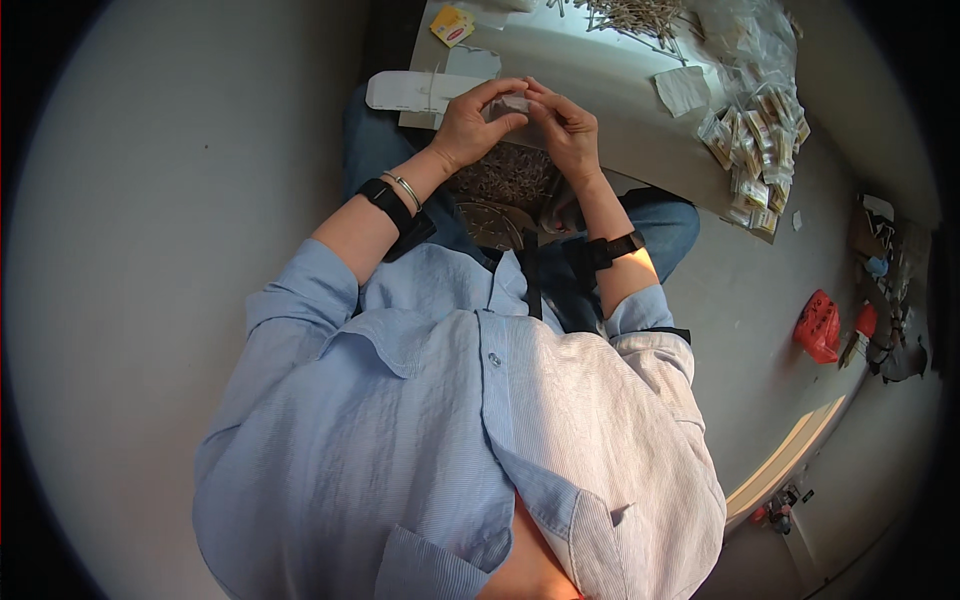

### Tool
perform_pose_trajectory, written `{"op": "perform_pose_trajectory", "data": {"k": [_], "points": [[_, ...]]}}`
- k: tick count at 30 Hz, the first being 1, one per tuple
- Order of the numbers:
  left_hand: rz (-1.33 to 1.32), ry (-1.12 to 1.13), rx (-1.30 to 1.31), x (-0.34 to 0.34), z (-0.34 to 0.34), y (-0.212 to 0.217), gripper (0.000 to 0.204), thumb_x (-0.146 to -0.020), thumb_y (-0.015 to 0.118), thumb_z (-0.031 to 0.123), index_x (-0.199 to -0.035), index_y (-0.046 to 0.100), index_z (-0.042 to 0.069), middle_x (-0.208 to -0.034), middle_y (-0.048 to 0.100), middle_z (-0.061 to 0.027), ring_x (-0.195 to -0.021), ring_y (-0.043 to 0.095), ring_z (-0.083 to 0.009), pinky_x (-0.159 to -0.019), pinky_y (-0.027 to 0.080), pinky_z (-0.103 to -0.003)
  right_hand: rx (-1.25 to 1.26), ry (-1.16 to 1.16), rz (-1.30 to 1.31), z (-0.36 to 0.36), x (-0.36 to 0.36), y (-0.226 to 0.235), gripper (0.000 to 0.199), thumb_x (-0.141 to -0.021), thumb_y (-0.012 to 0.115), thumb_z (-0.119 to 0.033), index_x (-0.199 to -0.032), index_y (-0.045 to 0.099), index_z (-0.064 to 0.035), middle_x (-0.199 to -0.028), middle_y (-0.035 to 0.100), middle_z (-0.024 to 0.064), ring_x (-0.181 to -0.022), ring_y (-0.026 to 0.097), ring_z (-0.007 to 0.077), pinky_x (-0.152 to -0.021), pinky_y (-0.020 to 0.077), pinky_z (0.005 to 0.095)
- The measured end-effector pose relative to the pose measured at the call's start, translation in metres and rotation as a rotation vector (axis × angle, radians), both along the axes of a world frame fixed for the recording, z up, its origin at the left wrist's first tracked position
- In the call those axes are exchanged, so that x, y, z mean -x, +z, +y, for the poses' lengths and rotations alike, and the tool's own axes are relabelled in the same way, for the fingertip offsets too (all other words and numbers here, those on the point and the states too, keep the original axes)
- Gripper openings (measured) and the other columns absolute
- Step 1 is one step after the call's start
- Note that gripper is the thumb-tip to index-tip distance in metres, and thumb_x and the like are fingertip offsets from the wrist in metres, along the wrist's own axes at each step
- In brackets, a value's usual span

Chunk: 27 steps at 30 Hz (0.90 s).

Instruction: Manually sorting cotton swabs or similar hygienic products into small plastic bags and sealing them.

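Fingertips of the left hand point(468, 128) and right hand point(570, 138) pinch a small translucent plastic piece point(514, 103) between them, while a long white cardboard strip point(402, 91) stretches sideways, leftward from the nearer left hand.

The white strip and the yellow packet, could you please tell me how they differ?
The white strip is long and narrow; the yellow packet is short and squarish. The strip is mostly plain; the packet has a red patch. The strip juts past the left edge of the table, near the left hand; the packet lies farther from both hands. Both are at the table's left side.
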<state>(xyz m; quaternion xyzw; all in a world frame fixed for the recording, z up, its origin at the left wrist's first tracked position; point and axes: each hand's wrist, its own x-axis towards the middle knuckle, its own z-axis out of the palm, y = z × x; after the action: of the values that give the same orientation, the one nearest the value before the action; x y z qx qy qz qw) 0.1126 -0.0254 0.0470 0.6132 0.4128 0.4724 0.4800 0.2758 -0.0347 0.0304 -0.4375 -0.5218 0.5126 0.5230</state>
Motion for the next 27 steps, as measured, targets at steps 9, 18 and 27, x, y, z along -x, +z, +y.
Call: {"op": "perform_pose_trajectory", "data": {"k": [9, 18, 27], "points": [[0.187, 0.023, -0.118, 0.008, 0.001, -0.007, 0.022, -0.077, 0.07, 0.009, -0.099, 0.067, 0.008, -0.094, 0.069, -0.0076, -0.088, 0.067, -0.0192, -0.076, 0.052, -0.027, -0.463, 0.007, -0.598, 0.014, -0.011, 0.019, 0.02, -0.079, 0.064, -0.001, -0.097, 0.068, -0.008, -0.108, 0.066, 0.0112, -0.095, 0.064, 0.0241, -0.083, 0.0515, 0.0283], [0.154, -0.007, -0.195, 0.001, 0.005, -0.005, 0.016, -0.079, 0.068, 0.005, -0.096, 0.068, 0.007, -0.097, 0.069, -0.0076, -0.091, 0.066, -0.0183, -0.08, 0.052, -0.027, -0.276, 0.001, -0.545, 0.01, -0.016, 0.018, 0.015, -0.076, 0.068, -0.003, -0.091, 0.068, -0.0075, -0.094, 0.068, 0.0077, -0.081, 0.066, 0.0224, -0.071, 0.0526, 0.0304], [0.186, -0.126, -0.106, 0.011, 0.005, 0.0, 0.008, -0.08, 0.068, 0.005, -0.089, 0.067, 0.005, -0.097, 0.068, -0.0091, -0.09, 0.065, -0.017, -0.079, 0.052, -0.027, -0.391, 0.088, -0.613, 0.004, -0.015, 0.033, 0.009, -0.076, 0.066, -0.002, -0.085, 0.064, -0.0042, -0.093, 0.067, 0.0082, -0.088, 0.064, 0.0235, -0.074, 0.0515, 0.0323]]}}
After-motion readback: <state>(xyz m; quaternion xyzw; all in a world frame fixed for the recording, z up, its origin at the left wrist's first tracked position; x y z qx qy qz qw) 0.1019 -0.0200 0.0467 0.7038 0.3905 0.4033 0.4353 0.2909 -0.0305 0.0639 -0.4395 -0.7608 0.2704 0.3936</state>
